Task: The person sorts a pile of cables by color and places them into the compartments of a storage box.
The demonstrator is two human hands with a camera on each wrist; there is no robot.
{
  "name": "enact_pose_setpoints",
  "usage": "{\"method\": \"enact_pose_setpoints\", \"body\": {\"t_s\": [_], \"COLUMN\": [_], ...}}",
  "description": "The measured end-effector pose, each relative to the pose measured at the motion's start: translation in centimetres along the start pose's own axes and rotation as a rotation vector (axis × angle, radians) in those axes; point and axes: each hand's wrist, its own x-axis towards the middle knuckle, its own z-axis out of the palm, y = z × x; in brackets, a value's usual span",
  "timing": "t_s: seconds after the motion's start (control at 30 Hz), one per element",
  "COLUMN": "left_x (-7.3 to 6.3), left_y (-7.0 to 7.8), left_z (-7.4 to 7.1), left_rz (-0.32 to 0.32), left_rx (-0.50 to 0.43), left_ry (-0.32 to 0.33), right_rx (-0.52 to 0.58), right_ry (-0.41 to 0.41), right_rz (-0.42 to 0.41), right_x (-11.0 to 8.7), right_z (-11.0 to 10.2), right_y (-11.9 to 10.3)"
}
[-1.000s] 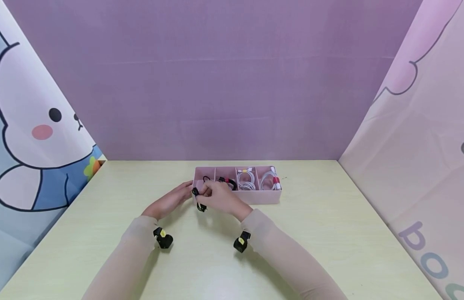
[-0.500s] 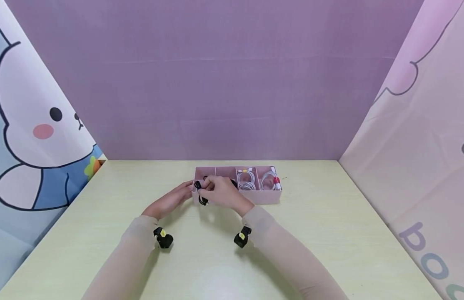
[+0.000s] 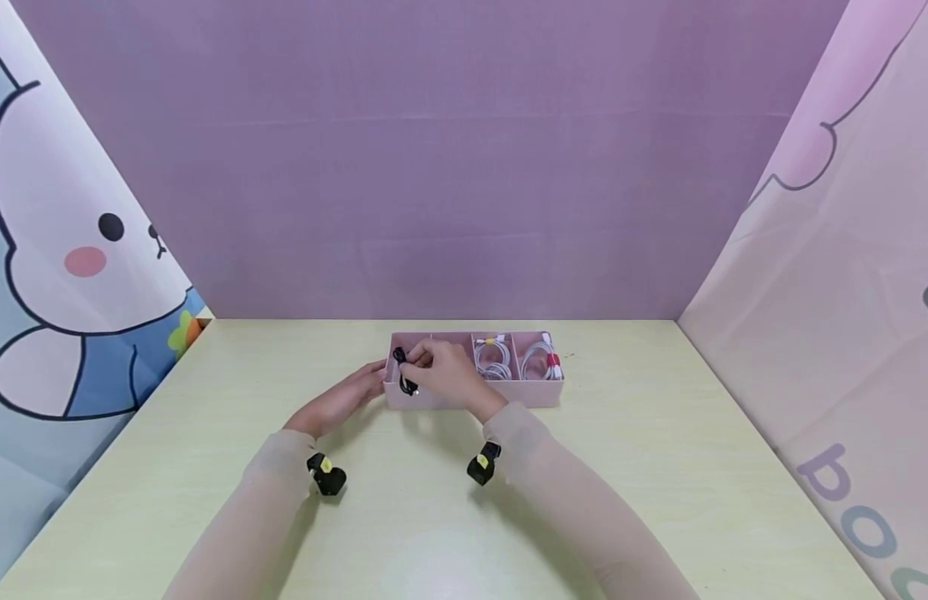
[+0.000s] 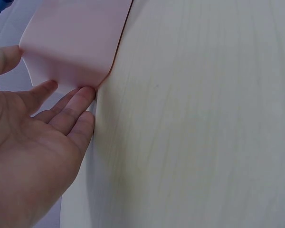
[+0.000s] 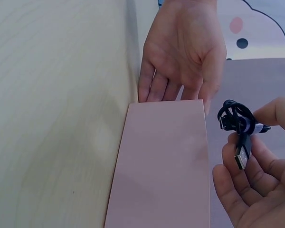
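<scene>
A black USB cable (image 5: 245, 124), coiled into a small bundle, hangs from my right hand (image 3: 455, 375). Thumb and fingers pinch it over the left end of a pink divided box (image 3: 494, 395). In the right wrist view its metal USB plug (image 5: 241, 160) points down. My left hand (image 3: 344, 403) touches the box's left end. The left wrist view shows its fingers stretched out, tips against the pink end wall (image 4: 69, 71). White coiled cables with a yellow tie (image 3: 496, 372) and a red tie (image 3: 553, 362) lie in the two right compartments. My right hand hides much of the left ones.
The box stands on a pale wooden table (image 3: 621, 450), near its back edge. A purple backdrop (image 3: 449, 183) rises behind it. Printed cloth panels stand at the left (image 3: 82, 192) and right (image 3: 824, 292).
My right hand has risen and moved away from me with the black cable, from in front of the box to over its left compartment. The left hand has stayed in place.
</scene>
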Motion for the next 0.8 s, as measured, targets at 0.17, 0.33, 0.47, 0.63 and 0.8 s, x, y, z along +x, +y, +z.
{"method": "enact_pose_setpoints", "body": {"t_s": [0.17, 0.33, 0.47, 0.63, 0.8], "left_x": [0.0, 0.0, -0.1, 0.0, 0.1], "left_y": [0.1, 0.0, 0.0, 0.0, 0.0], "left_z": [0.0, 0.0, 0.0, 0.0, 0.0], "left_rz": [0.013, 0.010, 0.002, 0.001, -0.003], "left_rx": [-0.006, -0.011, -0.010, -0.014, -0.025], "left_ry": [-0.002, -0.006, -0.007, -0.004, -0.005], "right_rx": [0.022, 0.030, 0.046, 0.041, 0.030], "right_ry": [0.016, 0.016, 0.027, 0.054, 0.047], "right_rz": [0.005, 0.015, 0.019, 0.027, 0.048], "right_x": [0.3, 0.5, 0.8, 1.4, 1.8], "right_z": [-0.2, -0.2, -0.4, -0.5, -0.6], "right_y": [0.1, 0.0, -0.2, -0.5, -0.5]}}
